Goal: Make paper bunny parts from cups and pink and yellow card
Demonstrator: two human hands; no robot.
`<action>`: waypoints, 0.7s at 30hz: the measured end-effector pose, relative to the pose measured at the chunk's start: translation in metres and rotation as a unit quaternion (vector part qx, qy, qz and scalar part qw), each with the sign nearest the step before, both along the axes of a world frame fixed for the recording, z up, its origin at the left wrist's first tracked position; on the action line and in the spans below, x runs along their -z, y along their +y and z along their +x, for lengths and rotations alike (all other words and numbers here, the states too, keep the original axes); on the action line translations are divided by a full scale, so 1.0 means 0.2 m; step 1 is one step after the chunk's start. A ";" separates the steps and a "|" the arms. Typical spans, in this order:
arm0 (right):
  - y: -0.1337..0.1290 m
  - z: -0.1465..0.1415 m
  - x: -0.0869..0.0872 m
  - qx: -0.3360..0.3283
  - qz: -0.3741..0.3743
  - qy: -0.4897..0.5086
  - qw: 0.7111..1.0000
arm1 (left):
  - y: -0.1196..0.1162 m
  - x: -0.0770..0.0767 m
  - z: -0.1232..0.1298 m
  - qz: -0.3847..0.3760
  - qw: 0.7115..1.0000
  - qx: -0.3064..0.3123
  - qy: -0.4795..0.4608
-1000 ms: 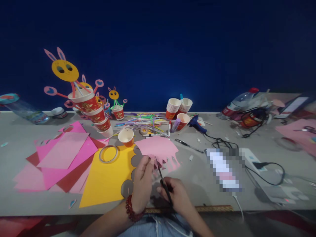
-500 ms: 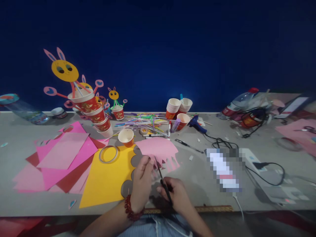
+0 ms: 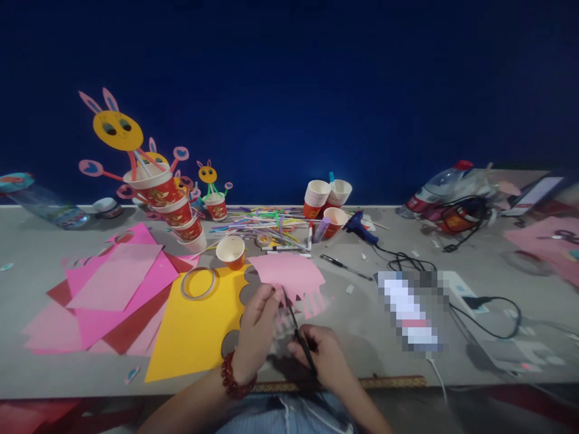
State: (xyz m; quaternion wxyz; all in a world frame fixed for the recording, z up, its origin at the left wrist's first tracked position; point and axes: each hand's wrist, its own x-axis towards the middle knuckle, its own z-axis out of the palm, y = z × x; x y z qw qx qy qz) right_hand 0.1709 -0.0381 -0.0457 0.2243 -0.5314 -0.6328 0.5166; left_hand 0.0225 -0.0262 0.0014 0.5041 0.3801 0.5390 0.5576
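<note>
Reaching in from the near edge of the table (image 3: 362, 313), two bare hands are seen to the right of the yellow sheet (image 3: 190, 325). By the right hand (image 3: 323, 352), closed with fingers curled round the handles, the scissors (image 3: 296, 333) are held, their blades pointed up at the pink paper (image 3: 289, 274). The fingers of the left hand (image 3: 257, 331) are drawn together at the fringed edge of that paper, just beside the blades; whether the paper is pinched there cannot be told. A red bracelet (image 3: 236, 378) is worn on the left wrist. The pink paper is set right of the yellow sheet's far corner, its near side cut into strips.

On the yellow sheet a ring (image 3: 183, 284) is laid, and round cut-outs are seen along its right side. Coloured sheets (image 3: 115, 277) are piled to its left. Well to its right, a phone (image 3: 407, 310), partly pixelated, is placed, and a pen (image 3: 346, 267) is laid nearer. Just beyond it a cup (image 3: 231, 253) is stood; farther off, straws (image 3: 266, 224) are strewn, with stacked cups (image 3: 316, 202) and a glue gun (image 3: 360, 228) to their right. Beyond its left side, a yellow-faced figure (image 3: 118, 130) is propped in a cup stack.
</note>
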 end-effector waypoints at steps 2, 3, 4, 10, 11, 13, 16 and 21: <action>0.00 0.00 0.00 0.000 0.006 -0.004 1.000 | 0.00 -0.02 -0.01 0.010 1.000 0.014 0.009; 0.00 0.00 0.00 -0.001 0.006 -0.005 1.000 | 0.00 -0.02 -0.01 0.017 1.000 0.022 0.014; 0.00 0.00 0.00 -0.001 0.007 -0.006 1.000 | 0.00 -0.03 -0.02 0.026 0.999 0.030 0.020; 0.00 0.01 0.00 0.001 0.000 0.004 1.000 | 0.01 -0.01 -0.04 0.034 0.997 0.058 0.040; 0.00 0.01 0.01 0.000 -0.009 0.011 1.000 | 0.01 0.00 -0.04 0.032 0.997 0.056 0.036; 0.00 0.01 0.02 0.002 -0.023 0.022 0.999 | 0.01 0.01 -0.05 0.025 0.998 0.055 0.026; -0.01 0.00 0.03 0.010 -0.034 0.034 0.999 | 0.01 0.02 -0.05 0.015 0.998 0.057 0.020; -0.01 0.00 0.03 0.013 -0.047 0.038 0.998 | 0.02 0.02 -0.06 0.019 0.997 0.060 0.044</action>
